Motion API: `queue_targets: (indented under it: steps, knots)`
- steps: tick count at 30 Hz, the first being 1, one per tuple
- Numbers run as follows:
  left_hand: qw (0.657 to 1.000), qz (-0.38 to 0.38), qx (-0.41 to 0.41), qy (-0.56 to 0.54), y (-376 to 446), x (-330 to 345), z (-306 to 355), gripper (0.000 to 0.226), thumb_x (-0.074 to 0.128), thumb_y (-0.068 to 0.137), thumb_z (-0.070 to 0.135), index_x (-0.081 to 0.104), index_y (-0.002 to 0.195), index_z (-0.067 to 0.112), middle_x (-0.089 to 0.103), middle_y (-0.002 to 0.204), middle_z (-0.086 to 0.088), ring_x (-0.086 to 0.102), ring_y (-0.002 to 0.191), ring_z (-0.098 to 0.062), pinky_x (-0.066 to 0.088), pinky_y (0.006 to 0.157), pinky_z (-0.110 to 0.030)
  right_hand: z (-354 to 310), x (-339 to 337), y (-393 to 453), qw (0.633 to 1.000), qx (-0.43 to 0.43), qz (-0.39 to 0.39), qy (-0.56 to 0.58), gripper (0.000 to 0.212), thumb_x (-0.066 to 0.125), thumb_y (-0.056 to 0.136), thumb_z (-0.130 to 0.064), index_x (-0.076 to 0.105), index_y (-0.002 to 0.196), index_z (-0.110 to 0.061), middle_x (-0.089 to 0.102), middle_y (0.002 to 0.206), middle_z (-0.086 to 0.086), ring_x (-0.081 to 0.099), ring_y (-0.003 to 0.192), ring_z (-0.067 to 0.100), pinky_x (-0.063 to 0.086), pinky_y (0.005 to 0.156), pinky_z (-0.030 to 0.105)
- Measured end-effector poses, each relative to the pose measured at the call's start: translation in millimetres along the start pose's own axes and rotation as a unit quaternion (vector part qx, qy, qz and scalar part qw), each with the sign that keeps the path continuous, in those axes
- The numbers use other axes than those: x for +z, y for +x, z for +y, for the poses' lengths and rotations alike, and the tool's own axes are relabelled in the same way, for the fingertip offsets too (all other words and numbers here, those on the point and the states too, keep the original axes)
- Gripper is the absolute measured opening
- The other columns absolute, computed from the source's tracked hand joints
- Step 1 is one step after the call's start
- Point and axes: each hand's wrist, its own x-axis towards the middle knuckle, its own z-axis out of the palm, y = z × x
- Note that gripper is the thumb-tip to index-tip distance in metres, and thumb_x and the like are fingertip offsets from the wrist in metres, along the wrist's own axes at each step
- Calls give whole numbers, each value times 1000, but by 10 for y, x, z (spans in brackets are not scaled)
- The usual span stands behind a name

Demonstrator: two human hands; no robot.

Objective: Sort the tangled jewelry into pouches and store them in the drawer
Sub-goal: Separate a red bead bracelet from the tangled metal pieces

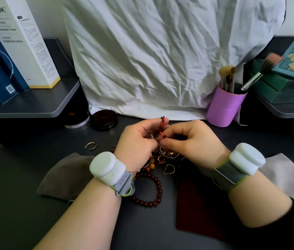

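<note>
Cloth (160, 51), white and creased, is hanging behind the dark desk (25, 159) and filling the back of the view. Taking the tangled jewelry (162, 156) as the landmark: a grey pouch (65, 177) is lying flat to its left, a dark red pouch (195, 204) is lying just right and nearer the person, and a pale grey pouch (285, 175) is lying further right, partly behind the right wrist. A purple cup (223, 107) holding makeup brushes (228, 80) is standing beyond it to the right, and a black round tin (103, 120) beyond it to the left. A dark red bead bracelet (148, 190) is lying at the near edge of the tangle, and a loose metal ring (90, 146) is lying apart to its left. Directly above the tangle, the left hand (137, 141) and the right hand (193, 141) are both pinching closed on a red beaded cord (162, 128), fingertips nearly meeting, and the cord's lower end is trailing down into the heap, which both forearms are partly covering.
</note>
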Motion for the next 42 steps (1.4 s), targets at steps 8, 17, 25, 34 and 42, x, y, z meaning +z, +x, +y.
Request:
queue_targets:
  steps: [8,17,25,34,42]
  knots:
    - [996,0,-25,82,-38,11,23,12,64,87,30,72,95,31,74,83,2,57,57,-41,48,46,-44,-46,-78,4,987,-10,79,139,13,71,81,-22,70,71,-14,68,63,8,56,56,18,48,59,34]
    - [988,-30,-57,-144,-3,-15,73,18,59,84,19,75,77,16,65,66,1,62,63,-12,47,57,-22,39,-45,84,975,33,174,137,13,69,82,-27,66,71,-20,51,51,-4,47,51,13,43,57,34]
    - [968,-5,-39,-247,52,-60,122,22,53,81,22,69,92,12,69,75,1,64,71,-10,41,65,-23,106,22,97,984,69,120,116,7,67,85,-20,67,79,-19,55,49,-9,47,44,3,37,44,12]
    - [972,28,-28,-231,52,-52,137,31,40,94,4,62,113,12,72,106,-4,64,101,-15,37,73,-25,137,49,92,997,50,35,51,16,73,77,-12,70,79,-27,69,69,-3,62,62,9,54,71,31]
    - [985,35,12,-171,71,-68,55,50,37,84,-16,58,122,8,69,112,-8,64,105,-14,46,72,-15,42,36,48,993,-24,-1,-115,17,73,76,-16,72,79,-33,55,73,-45,54,73,-15,37,70,0]
